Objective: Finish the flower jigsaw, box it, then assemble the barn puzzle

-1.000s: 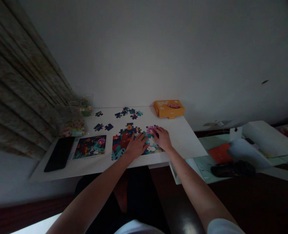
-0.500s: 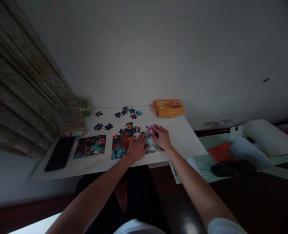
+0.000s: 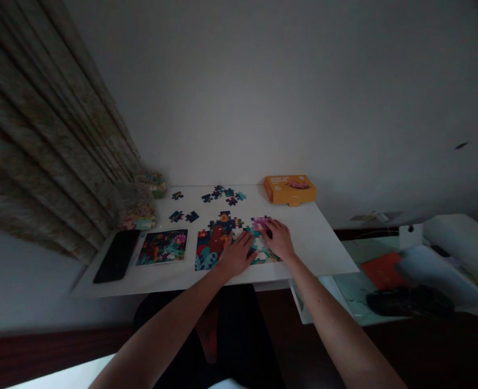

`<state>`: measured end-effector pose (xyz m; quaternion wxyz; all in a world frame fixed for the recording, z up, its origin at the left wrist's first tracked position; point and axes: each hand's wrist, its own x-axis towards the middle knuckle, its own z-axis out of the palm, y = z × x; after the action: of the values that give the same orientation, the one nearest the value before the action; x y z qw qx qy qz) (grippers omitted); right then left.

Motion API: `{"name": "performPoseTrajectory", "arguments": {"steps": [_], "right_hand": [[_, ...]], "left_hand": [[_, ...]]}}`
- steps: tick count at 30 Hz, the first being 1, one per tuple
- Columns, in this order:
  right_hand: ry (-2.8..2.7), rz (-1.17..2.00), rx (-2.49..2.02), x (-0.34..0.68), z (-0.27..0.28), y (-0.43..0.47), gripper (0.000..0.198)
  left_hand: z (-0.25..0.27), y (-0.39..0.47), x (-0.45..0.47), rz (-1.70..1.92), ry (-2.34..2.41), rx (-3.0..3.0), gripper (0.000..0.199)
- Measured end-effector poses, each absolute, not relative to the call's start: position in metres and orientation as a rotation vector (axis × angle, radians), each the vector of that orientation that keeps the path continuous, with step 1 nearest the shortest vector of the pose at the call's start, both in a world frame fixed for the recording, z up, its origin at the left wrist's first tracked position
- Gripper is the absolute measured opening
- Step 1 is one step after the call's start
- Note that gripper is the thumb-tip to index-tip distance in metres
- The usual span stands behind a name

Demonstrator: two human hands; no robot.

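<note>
A partly joined jigsaw puzzle [image 3: 208,249] lies on the white table, with a brown animal figure and blue leaves on its left part. My left hand [image 3: 237,256] rests flat over its middle, fingers stretched out, and covers some pieces. At the puzzle's right side, my right hand [image 3: 279,239] is curled over pink puzzle pieces [image 3: 258,222], thumb and fingertips on them. The spot under its fingers is partly hidden. Loose puzzle pieces [image 3: 218,193] lie behind the puzzle, and more loose pieces [image 3: 192,216] lie to its left.
Left of the puzzle are a picture card [image 3: 162,247] and a black flat device [image 3: 117,256]. Clear bags of pieces [image 3: 138,210] stand by the curtain [image 3: 52,119]. An orange puzzle box [image 3: 290,190] sits at the back right. A lower glass surface [image 3: 368,248] holds boxes and dark objects.
The camera view has shifted, so everything appears farther right and slightly lower. Both hands stay at nearly the same places on the puzzle.
</note>
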<state>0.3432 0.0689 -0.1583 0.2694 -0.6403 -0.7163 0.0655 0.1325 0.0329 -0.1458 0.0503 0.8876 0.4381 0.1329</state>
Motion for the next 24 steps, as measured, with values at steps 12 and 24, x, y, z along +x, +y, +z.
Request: {"name": "performPoseTrajectory", "arguments": {"steps": [12,24], "right_hand": [[-1.623,0.359,-1.656,0.354,-0.158,0.092,0.035],[-2.206,0.673,-1.359,0.14,-0.126,0.15,0.035]], "left_hand": [[-0.14,0.019,0.015,0.52,1.468,2.704,0.048],[-0.14,0.008,0.007,0.536,1.452,2.585,0.042]]}}
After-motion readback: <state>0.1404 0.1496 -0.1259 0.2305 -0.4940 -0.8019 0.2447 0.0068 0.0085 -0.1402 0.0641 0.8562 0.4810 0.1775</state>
